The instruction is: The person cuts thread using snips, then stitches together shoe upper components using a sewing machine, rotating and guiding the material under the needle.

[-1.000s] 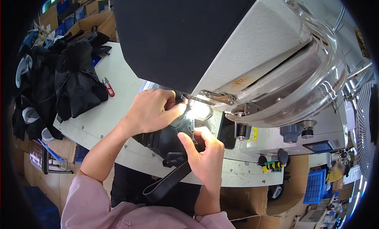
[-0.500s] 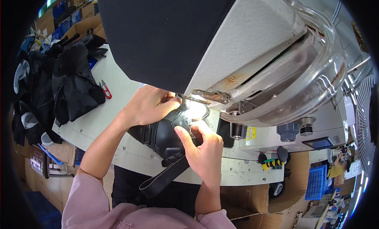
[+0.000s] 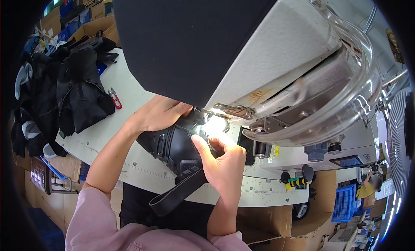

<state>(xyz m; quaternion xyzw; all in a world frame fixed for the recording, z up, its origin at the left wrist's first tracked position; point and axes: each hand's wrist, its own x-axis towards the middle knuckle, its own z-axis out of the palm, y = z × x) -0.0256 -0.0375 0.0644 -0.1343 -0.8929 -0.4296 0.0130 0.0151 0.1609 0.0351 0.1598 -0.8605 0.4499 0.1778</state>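
A black leather-like piece with stitched seams and folded layers lies under the head of a white sewing machine. A black strap loop hangs from its near side over the table edge. My left hand is closed on the piece's far left part, fingertips partly hidden by the machine head. With thumb and forefinger, my right hand pinches the piece's right edge beside the brightly lit sewing spot. Glare and the machine head hide the needle.
Red-handled thread snips lie on the white table at left, beside a pile of black pieces. A dark flat device sits right of my right hand. Cardboard boxes and a blue crate stand at right.
The view has shifted slightly, so the machine head sits a little further right. Both hands keep their hold; the black piece has barely moved.
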